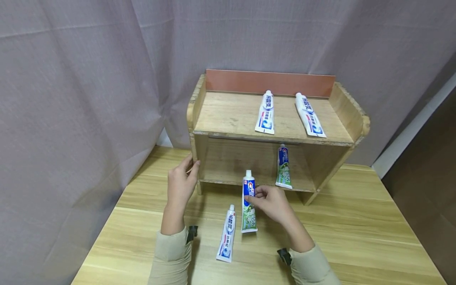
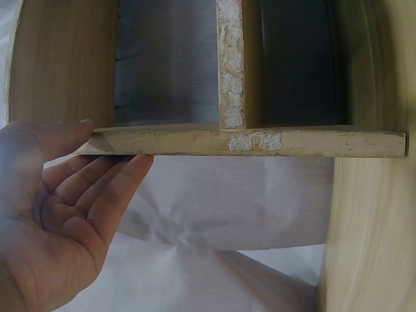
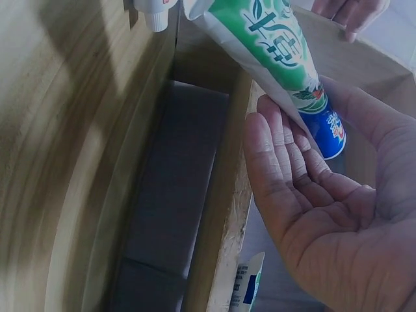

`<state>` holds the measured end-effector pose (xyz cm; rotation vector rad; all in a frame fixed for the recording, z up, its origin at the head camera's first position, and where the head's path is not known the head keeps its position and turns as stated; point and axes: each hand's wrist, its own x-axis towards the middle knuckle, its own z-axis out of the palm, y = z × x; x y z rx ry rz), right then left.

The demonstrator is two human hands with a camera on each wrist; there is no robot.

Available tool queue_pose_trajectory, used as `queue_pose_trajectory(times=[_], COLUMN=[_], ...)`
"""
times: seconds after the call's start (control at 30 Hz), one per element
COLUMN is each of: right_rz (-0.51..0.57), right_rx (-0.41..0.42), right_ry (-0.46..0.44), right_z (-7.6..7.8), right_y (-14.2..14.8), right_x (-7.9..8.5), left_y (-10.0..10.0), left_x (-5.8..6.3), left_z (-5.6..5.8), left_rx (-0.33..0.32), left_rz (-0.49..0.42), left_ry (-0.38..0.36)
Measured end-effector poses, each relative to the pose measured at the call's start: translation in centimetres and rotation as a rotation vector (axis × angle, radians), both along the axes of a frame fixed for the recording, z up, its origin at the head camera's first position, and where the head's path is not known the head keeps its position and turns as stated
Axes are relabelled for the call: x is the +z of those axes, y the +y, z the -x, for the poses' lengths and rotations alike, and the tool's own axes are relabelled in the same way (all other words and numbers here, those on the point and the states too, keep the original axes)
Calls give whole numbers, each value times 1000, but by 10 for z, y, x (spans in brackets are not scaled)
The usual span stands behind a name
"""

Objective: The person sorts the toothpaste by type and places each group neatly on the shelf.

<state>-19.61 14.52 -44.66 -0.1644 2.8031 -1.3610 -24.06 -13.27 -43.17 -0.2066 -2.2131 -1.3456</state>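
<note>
My right hand (image 1: 272,202) pinches a blue and green toothpaste tube (image 1: 248,206) by its side, thumb on the front. The tube hangs cap-up before the lower level of a small wooden shelf (image 1: 228,158). My left hand (image 1: 181,178) holds the shelf's left side panel (image 2: 188,142), thumb on one face and fingers on the other. A white toothpaste tube (image 1: 226,234) lies on the table, left of the held one. On the lower level rests another blue and green tube (image 1: 284,168); two white tubes, left (image 1: 265,113) and right (image 1: 309,116), lie on top.
The shelf stands on a wood-grain table (image 1: 356,237), with a reddish back board (image 1: 270,82) along its top. A grey curtain (image 1: 107,79) hangs behind. A dark brown surface (image 1: 424,158) stands at the right.
</note>
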Motion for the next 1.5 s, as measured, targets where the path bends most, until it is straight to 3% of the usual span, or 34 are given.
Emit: queue_pose_trajectory(times=[0.57, 1.5], right_rz=[20, -59], right_rx=[-5, 17], right_ry=[-9, 51], right_z=[3, 22], right_y=[7, 12], right_x=[3, 26], left_y=[0, -1], left_x=[2, 1], left_z=[-2, 0], left_rx=[15, -1], left_rz=[16, 15], left_ry=[-18, -3])
